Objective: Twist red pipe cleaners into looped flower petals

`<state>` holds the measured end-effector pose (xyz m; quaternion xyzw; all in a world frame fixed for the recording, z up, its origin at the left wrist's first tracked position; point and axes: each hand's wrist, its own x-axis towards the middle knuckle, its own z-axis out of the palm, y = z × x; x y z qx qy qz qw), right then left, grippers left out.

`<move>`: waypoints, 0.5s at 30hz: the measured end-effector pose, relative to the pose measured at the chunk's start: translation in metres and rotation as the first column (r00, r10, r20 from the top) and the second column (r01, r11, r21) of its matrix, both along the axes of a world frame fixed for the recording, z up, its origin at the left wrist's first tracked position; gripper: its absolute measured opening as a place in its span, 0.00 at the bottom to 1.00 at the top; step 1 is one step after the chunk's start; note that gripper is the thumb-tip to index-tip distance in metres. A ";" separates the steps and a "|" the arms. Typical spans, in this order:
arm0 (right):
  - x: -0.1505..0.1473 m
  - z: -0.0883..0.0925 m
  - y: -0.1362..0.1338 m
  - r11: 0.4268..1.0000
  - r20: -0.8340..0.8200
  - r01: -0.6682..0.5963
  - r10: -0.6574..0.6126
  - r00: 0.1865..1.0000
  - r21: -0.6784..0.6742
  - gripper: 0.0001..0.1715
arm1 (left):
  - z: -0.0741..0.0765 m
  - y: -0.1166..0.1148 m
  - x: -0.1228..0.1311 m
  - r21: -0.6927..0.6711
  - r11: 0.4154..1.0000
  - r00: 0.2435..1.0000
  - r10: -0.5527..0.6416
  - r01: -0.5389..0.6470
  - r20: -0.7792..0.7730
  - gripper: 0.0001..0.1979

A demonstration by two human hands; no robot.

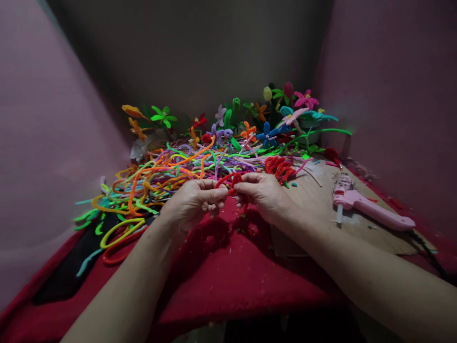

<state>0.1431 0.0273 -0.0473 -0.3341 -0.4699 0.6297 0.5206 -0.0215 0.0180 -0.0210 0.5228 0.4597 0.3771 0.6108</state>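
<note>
Both hands meet over the middle of the red cloth, pinching a bent red pipe cleaner (235, 180) between them. My left hand (196, 197) is closed, with thumb and forefinger on its left end. Thumb and fingers of my right hand (260, 193) are shut on the looped right part. The fingertips hide some of the loops. Just behind my right hand lies a bundle of folded red pipe cleaners (280, 169). A large heap of pipe cleaners (185, 164) in many colours spreads behind and left of my left hand.
A pink glue gun (371, 207) rests on a cardboard sheet (310, 209) at the right, its cord running off right. Finished pipe-cleaner flowers (267, 136) stand along the back. Scissors with yellow and red handles (123, 236) lie left, near a black flat object (67, 262).
</note>
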 end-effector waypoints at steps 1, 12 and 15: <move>0.000 0.001 -0.001 1.000 0.009 0.003 -0.003 1.000 0.003 0.04 | 0.000 -0.001 0.002 0.005 1.000 0.999 0.014 -0.014 0.036 0.11; 0.000 -0.001 -0.003 0.999 0.090 -0.023 0.025 0.996 -0.027 0.02 | -0.001 -0.021 0.023 0.756 0.603 0.743 0.378 0.256 -0.553 0.11; 0.001 0.001 -0.003 0.999 0.033 -0.030 0.031 0.999 -0.037 0.04 | -0.008 -0.018 0.021 0.829 0.270 0.580 0.610 0.489 -0.541 0.13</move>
